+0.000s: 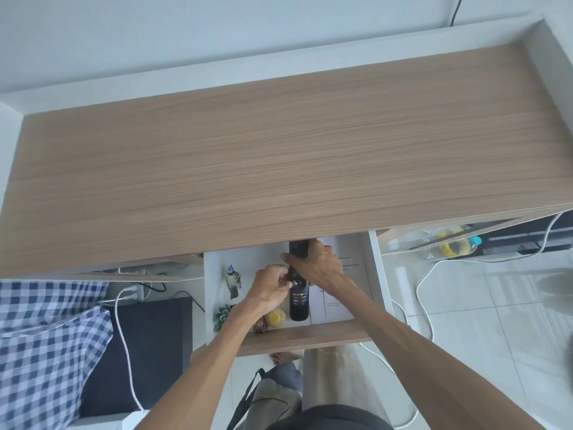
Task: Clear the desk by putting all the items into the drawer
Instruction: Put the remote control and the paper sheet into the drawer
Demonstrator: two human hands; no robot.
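Wood-grain tabletop (279, 150) spans most of the view, and nothing lies on it that I can see, so the clearing part of the task looks all but done. What seems left, by my reading, is to let go of the last item and push the drawer shut.

Next in size, the white drawer (373, 274) with its wooden front stands pulled out below the tabletop's near edge. Inside it, a printed sheet of paper (341, 308) lies flat along the right side. A black remote control (299, 297) lies lengthwise just beside it, its far end under the tabletop's edge.

Both hands are on that remote: the right hand (319, 263) curls over its upper part, fingers wrapped around the body, and the left hand (271, 288) pinches its left edge near the middle.

Smaller things sit on the left side: a little bird figure (234, 280), a green succulent-like ornament (221, 316), a yellow round object (276, 318), and a small brown item (260, 327) partly hidden by the left forearm.
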